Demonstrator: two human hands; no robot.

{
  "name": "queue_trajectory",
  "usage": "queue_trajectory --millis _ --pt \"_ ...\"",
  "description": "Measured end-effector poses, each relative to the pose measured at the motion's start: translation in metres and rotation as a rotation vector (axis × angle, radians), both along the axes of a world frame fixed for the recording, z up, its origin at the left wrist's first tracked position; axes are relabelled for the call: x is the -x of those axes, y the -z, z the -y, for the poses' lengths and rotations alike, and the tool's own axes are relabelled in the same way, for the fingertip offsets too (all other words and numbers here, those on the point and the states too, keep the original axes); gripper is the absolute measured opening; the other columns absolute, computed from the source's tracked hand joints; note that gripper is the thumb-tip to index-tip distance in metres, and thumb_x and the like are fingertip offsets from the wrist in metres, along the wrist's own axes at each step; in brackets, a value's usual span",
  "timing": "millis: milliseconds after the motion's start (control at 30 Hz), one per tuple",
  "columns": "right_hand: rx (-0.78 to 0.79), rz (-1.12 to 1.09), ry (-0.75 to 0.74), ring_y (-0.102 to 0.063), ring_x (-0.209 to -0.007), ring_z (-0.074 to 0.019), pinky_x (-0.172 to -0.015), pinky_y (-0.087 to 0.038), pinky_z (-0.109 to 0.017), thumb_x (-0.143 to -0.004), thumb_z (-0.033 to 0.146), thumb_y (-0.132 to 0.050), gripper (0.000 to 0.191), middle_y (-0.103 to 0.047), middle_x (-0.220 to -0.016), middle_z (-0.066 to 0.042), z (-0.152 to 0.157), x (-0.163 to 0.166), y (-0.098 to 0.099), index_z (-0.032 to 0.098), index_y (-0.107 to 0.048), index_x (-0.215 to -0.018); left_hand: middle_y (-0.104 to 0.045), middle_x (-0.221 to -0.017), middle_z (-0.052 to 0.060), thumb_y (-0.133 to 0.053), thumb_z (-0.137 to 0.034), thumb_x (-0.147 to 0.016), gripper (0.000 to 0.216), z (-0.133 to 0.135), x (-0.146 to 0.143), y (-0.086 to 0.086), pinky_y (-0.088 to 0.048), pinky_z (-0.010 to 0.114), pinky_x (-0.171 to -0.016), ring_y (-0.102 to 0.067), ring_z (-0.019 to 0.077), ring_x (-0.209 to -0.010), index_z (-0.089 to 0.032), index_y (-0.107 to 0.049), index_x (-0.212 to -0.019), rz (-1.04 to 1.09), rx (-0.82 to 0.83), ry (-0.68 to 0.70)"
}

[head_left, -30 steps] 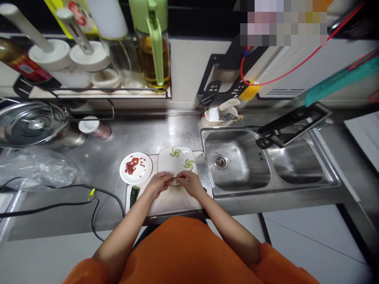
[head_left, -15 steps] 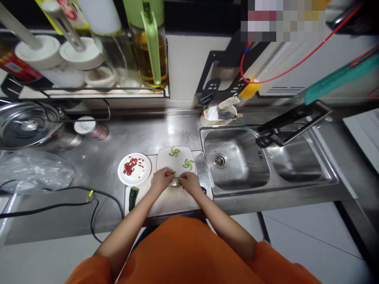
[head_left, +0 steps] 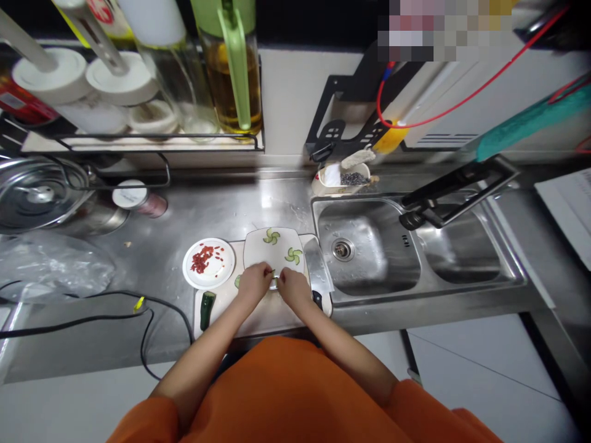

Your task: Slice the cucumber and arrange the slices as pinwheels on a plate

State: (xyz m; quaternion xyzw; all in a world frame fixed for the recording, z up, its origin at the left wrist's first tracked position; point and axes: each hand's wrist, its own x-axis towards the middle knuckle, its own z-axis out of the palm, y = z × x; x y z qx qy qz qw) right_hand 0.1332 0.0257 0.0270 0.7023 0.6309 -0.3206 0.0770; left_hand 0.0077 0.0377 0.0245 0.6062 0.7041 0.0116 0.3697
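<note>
My left hand and my right hand meet over the near edge of a square white plate. The fingertips of each are pinched on small green cucumber slices; fingers partly hide the pieces. Farther up the plate lie two pinwheels of cucumber slices, one near the top and one at the right. Another pale green piece shows beside my left hand. Under the plate is a white cutting board, with a dark green cucumber chunk on its left end.
Left of the square plate, a round white plate carries chopped red bits. A cleaver lies on the board's right side, its black handle near my right wrist. The double sink is to the right. Cables and a plastic bag lie left.
My hands have shifted slightly toward me, and the fingertips have parted a little, with green slices between them. The cucumber pinwheels stay where they were.
</note>
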Motion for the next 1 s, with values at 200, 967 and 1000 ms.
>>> queue_trajectory --millis 200,967,1000 --pt "-0.201 -0.040 -0.189 -0.053 -0.080 -0.0174 -0.066 -0.033 -0.027 -0.089 0.020 -0.045 0.014 -0.061 -0.088 -0.007 0.016 -0.009 0.003 0.018 -0.059 -0.089 -0.068 -0.083 0.002 -0.052 -0.029 -0.083 0.014 0.002 0.000 0.004 -0.036 0.025 -0.065 -0.058 0.0157 -0.077 -0.022 -0.064 -0.088 0.009 -0.042 0.020" --pt "-0.443 -0.120 -0.474 -0.042 -0.088 -0.0223 -0.075 -0.035 -0.035 -0.089 0.021 -0.046 0.017 -0.060 -0.097 -0.009 0.042 -0.023 0.006 0.019 -0.063 -0.094 -0.066 -0.090 0.005 -0.050 -0.023 -0.082 0.018 0.005 -0.001 0.004 -0.039 0.025 -0.073 -0.058 0.0162 -0.083 -0.021 -0.068 -0.084 -0.019 -0.027 0.096" --pt "-0.442 -0.117 -0.474 -0.042 -0.088 -0.0224 -0.074 -0.035 -0.035 -0.089 0.021 -0.047 0.017 -0.060 -0.096 -0.009 0.042 -0.022 0.006 0.019 -0.063 -0.093 -0.066 -0.090 0.005 -0.050 -0.023 -0.082 0.018 0.005 -0.001 0.004 -0.039 0.025 -0.073 -0.058 0.0162 -0.083 -0.021 -0.068 -0.084 -0.022 -0.030 0.097"
